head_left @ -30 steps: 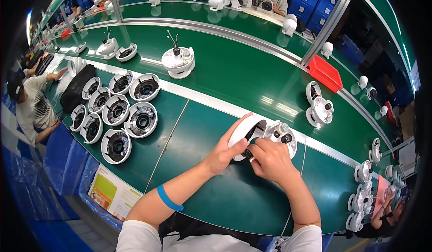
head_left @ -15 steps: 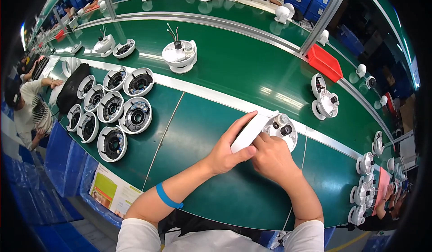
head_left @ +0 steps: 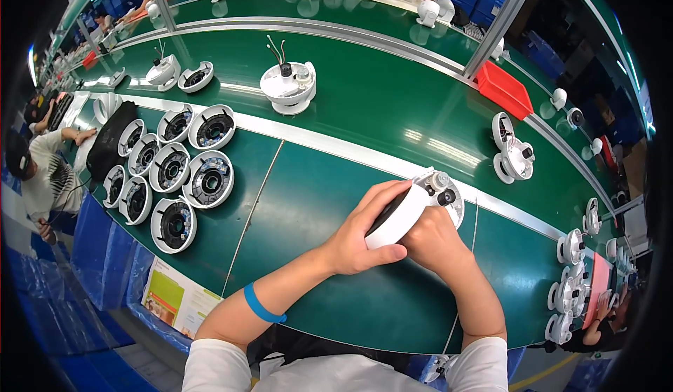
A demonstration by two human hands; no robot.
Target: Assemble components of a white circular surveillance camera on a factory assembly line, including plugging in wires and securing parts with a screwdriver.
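My left hand (head_left: pixel 354 241) grips a round white housing cover (head_left: pixel 401 222) with a dark face, tilted on its edge, thumb under the near rim. Just beyond it stands an open white camera body (head_left: pixel 457 208) with a black lens barrel and a clear round part on top. My right hand (head_left: pixel 438 239) is between cover and body, its fingers curled and their tips hidden behind the cover. What those fingers hold, if anything, cannot be seen. Both hands are above the green bench (head_left: pixel 308 203).
Several white-rimmed covers with black insides (head_left: pixel 212 180) lie at left, beside a black cloth (head_left: pixel 112 140). The green belt (head_left: pixel 378 105) beyond the metal strip carries open camera units (head_left: pixel 289 91). A red tray (head_left: pixel 503 91) sits far right. Co-workers are at left, right and back.
The white cover in my left hand has turned, showing more of its dark face. Camera units on the belt have shifted slightly right. The left co-worker's lower hand has moved.
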